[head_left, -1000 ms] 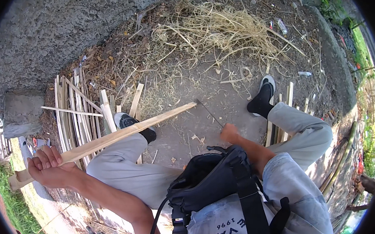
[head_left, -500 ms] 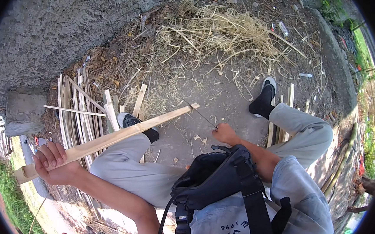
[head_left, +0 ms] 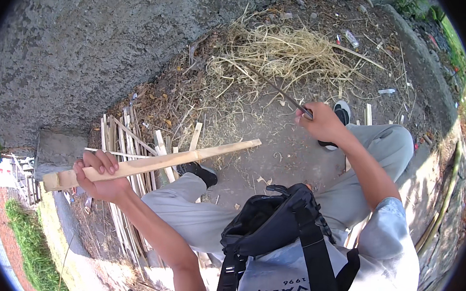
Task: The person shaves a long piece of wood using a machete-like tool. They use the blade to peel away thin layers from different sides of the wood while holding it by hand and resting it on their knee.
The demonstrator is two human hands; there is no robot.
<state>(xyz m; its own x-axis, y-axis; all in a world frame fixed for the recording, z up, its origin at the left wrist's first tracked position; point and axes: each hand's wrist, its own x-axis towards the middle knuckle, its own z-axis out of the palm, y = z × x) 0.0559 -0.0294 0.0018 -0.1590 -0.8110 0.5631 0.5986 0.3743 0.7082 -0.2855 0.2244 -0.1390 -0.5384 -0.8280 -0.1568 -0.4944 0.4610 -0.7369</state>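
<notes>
Pale wooden strip (head_left: 156, 165), slim blade (head_left: 280, 91), tangled shavings (head_left: 288, 52)

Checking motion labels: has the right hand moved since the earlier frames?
Yes: judged against the shavings pile, the right hand has moved up the picture and somewhat rightward, now appearing much closer to it.

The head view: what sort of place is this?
Probably an outdoor yard used as a work spot: green grass at one side, a heap of thin pale strands and a pile of light strips on the ground.
</notes>
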